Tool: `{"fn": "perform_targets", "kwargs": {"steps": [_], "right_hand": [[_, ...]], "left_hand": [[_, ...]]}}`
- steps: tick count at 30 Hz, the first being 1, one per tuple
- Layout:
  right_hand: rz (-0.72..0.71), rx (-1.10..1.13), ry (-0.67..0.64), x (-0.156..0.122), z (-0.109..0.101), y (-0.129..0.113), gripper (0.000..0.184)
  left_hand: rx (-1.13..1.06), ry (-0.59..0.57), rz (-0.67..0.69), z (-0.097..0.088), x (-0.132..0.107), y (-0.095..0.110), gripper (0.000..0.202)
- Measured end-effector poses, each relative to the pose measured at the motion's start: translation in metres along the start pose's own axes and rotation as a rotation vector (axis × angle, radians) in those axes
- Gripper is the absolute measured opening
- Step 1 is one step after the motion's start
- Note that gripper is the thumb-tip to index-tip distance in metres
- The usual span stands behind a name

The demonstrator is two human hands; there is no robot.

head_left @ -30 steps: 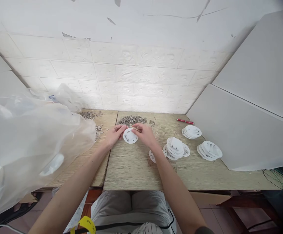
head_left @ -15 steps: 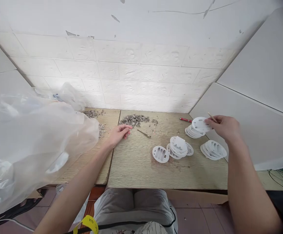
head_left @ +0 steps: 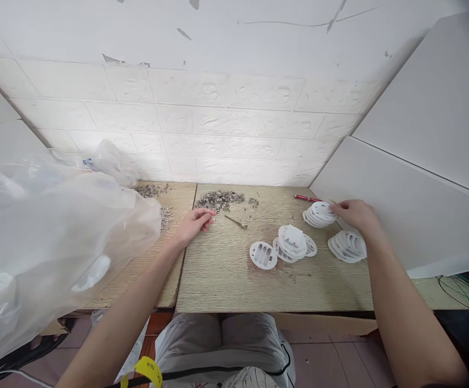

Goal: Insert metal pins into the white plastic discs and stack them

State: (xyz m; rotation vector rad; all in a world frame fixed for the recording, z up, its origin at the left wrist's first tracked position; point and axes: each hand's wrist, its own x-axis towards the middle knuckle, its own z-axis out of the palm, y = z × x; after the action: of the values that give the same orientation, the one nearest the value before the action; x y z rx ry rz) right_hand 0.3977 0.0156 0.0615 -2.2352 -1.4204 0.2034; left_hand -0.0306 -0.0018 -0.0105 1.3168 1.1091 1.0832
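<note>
At the back right, my right hand (head_left: pixel 356 214) pinches a thin wooden stick (head_left: pixel 333 202). Its fingertips touch the edge of the top white round plastic battery holder (head_left: pixel 322 208) on a stack. My left hand (head_left: pixel 197 222) rests on the table with thumb and fingers pinched together; whatever lies between them is too small to make out. Just behind it spreads a pile of small metal contact pieces (head_left: pixel 221 200). Tweezers (head_left: pixel 235 221) lie to its right. A single slotted battery holder (head_left: pixel 263 255) lies flat mid-table, beside a loose heap of battery holders (head_left: pixel 292 242).
Another stack of battery holders (head_left: pixel 346 247) stands near my right forearm. A red pen (head_left: pixel 308 198) lies by the back wall. A large plastic bag (head_left: pixel 64 237) bulges over the left table, with more metal pieces (head_left: pixel 149 191) behind it. White panels (head_left: pixel 416 205) border the right side.
My right hand has lowered and moved left, setting the battery holder it held onto the back right stack. My left hand has hardly moved. The view has shifted slightly.
</note>
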Motion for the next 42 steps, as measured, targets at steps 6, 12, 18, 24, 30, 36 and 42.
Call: {"fn": "perform_targets", "kwargs": {"steps": [6, 12, 18, 24, 30, 36, 42], "right_hand": [[-0.205, -0.093, 0.263, -0.026, -0.018, -0.025, 0.031], [-0.635, 0.192, -0.004, -0.101, -0.025, -0.087, 0.025], [-0.992, -0.158, -0.474, -0.17, 0.012, -0.104, 0.005], [-1.016, -0.311, -0.462, -0.189, 0.037, -0.099, 0.006], [-1.169, 0.147, -0.526, -0.191, 0.056, -0.119, 0.011], [-0.799, 0.098, -0.217, -0.147, 0.1, -0.146, 0.016], [-0.744, -0.022, -0.132, -0.125, 0.138, -0.147, 0.013]], "left_hand": [[0.008, 0.01, -0.02, 0.0, -0.001, 0.003, 0.024], [0.069, 0.019, -0.004, 0.001, -0.001, 0.001, 0.021], [0.114, 0.015, 0.003, 0.002, -0.003, 0.003, 0.018], [0.131, 0.015, -0.004, 0.003, -0.003, 0.006, 0.018], [0.159, 0.01, 0.014, 0.003, -0.001, 0.004, 0.026], [0.426, -0.119, 0.116, 0.004, -0.009, 0.015, 0.032], [0.641, -0.511, 0.175, 0.008, -0.017, 0.019, 0.038]]}}
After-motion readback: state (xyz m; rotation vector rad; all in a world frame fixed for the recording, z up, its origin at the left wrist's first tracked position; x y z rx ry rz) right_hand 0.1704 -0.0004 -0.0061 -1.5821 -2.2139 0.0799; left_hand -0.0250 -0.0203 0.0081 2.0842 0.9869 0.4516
